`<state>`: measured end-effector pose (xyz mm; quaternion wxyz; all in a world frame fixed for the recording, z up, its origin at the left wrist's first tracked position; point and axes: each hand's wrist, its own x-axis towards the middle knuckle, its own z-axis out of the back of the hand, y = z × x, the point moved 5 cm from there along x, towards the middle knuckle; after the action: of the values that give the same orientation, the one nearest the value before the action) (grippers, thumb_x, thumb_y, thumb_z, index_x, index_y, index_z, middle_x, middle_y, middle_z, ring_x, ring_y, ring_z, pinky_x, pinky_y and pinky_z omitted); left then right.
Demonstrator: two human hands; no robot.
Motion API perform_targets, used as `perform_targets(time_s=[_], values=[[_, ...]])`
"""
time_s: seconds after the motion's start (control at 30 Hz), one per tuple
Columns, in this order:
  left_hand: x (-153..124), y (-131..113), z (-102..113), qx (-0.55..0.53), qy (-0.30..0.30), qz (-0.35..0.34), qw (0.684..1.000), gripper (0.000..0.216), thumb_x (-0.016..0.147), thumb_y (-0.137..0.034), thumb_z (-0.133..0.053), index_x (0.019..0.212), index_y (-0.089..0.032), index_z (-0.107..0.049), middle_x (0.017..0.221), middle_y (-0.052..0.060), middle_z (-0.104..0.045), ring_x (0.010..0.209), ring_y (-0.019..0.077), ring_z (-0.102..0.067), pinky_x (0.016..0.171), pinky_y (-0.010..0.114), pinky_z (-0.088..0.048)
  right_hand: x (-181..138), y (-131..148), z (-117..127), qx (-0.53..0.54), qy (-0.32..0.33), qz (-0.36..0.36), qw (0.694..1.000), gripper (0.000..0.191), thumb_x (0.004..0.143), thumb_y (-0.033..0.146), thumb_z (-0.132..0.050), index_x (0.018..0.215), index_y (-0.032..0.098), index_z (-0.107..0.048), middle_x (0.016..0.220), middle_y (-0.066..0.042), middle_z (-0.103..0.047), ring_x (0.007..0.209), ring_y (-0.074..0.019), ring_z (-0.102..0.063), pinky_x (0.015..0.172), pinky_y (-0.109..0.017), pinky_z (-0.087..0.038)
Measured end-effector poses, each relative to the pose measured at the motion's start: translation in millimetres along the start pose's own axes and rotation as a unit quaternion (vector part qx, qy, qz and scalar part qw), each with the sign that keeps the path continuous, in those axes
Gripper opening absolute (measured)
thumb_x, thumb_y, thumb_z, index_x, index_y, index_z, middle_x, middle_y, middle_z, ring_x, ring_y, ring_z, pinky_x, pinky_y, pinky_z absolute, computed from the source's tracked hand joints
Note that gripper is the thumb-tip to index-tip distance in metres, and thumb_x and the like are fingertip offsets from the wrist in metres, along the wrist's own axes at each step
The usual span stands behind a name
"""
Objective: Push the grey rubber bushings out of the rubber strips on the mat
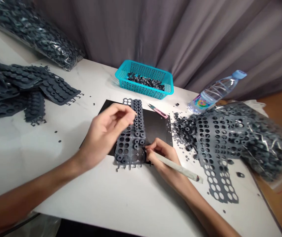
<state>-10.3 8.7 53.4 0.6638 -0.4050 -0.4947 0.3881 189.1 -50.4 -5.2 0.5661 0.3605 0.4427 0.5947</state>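
Note:
A dark rubber sheet of moulded rings (138, 118) lies on a black mat (155, 125) in front of me. Some of its holes are punched through, while others still carry thick round rubber pieces. My left hand (106, 131) hovers over the sheet's left side, thumb and fingertips pinched together; whatever they hold, if anything, is hidden. In my right hand (164, 153), at the sheet's lower right edge, is a thin stick-like tool wrapped in pale tape (183, 170). The tool's working tip is concealed by the fingers. Pink-handled thread snips (158, 111) rest on the mat beyond the right hand.
Behind the mat stands a turquoise basket (123, 84) with small rubber pieces. Rubber sheets (59, 89) pile up at left, below a filled plastic bag (52, 46). To the right are loose rings (185, 128), a punched-out sheet (212, 141), another filled bag (267, 148) and a water bottle (217, 92).

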Motion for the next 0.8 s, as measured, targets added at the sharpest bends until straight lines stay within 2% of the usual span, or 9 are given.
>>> perform_targets(time_s=[0.03,0.1,0.17,0.27,0.43,0.57,0.8], values=[[3.2,4.5,1.1,-0.065,0.012,0.054,0.996,0.018,0.103,-0.036,-0.062,0.106,-0.019,-0.065,0.103,0.004,-0.067,0.096,0.0169,-0.064,0.09,0.031,-0.053,0.9,-2.3,0.4,0.029,0.003,-0.011,1.0,0.015,0.094,0.024,-0.061,0.081,0.02,-0.055,0.072,0.002,-0.06,0.061,-0.0112,-0.048,0.053,-0.022,-0.037],[3.6,16.3,-3.6,-0.165,0.072,0.15,0.972,0.021,0.1,-0.039,-0.065,0.108,-0.019,-0.067,0.104,0.004,-0.068,0.096,0.0159,-0.065,0.09,0.029,-0.052,3.4,-6.5,2.7,0.088,-0.003,-0.028,0.996,0.014,0.095,0.029,-0.062,0.086,0.02,-0.057,0.071,0.001,-0.064,0.056,-0.0113,-0.051,0.048,-0.021,-0.039],[-3.2,28.6,-11.9,-0.214,0.13,0.223,0.942,0.025,0.1,-0.039,-0.067,0.113,-0.018,-0.068,0.105,0.005,-0.071,0.099,0.0161,-0.067,0.092,0.029,-0.052,6.1,-9.0,7.4,0.126,-0.031,-0.031,0.991,0.016,0.096,0.034,-0.064,0.089,0.021,-0.058,0.069,0.001,-0.066,0.052,-0.0115,-0.053,0.044,-0.02,-0.042],[-17.5,40.9,-24.7,-0.245,0.187,0.286,0.907,0.031,0.1,-0.04,-0.067,0.118,-0.015,-0.067,0.107,0.009,-0.076,0.101,0.0184,-0.072,0.092,0.03,-0.055,9.1,-10.1,14.5,0.127,-0.071,-0.017,0.989,0.019,0.095,0.036,-0.067,0.088,0.021,-0.059,0.067,0.001,-0.066,0.05,-0.0114,-0.054,0.042,-0.02,-0.045],[-27.6,44.8,-33.6,-0.282,0.219,0.33,0.874,0.036,0.1,-0.041,-0.067,0.121,-0.013,-0.066,0.115,0.015,-0.078,0.109,0.0238,-0.075,0.102,0.036,-0.055,10.8,-11.4,21.3,0.091,-0.09,-0.004,0.992,0.019,0.096,0.036,-0.065,0.088,0.02,-0.06,0.067,0.001,-0.066,0.05,-0.0109,-0.055,0.041,-0.019,-0.045],[-26.9,43.4,-31.9,-0.287,0.207,0.348,0.868,0.038,0.1,-0.041,-0.068,0.124,-0.012,-0.066,0.119,0.016,-0.077,0.116,0.0262,-0.073,0.11,0.04,-0.052,10.5,-12.1,21.5,0.072,-0.09,-0.001,0.993,0.02,0.096,0.037,-0.065,0.087,0.02,-0.06,0.066,0.0,-0.066,0.05,-0.0113,-0.055,0.042,-0.02,-0.045],[-28.3,43.8,-34.3,-0.288,0.216,0.352,0.864,0.039,0.098,-0.039,-0.071,0.126,-0.012,-0.067,0.122,0.015,-0.077,0.12,0.026,-0.072,0.113,0.04,-0.052,11.0,-10.9,19.6,0.053,-0.073,-0.007,0.996,0.02,0.097,0.039,-0.063,0.088,0.021,-0.059,0.068,0.0,-0.066,0.051,-0.0118,-0.055,0.043,-0.02,-0.044]])
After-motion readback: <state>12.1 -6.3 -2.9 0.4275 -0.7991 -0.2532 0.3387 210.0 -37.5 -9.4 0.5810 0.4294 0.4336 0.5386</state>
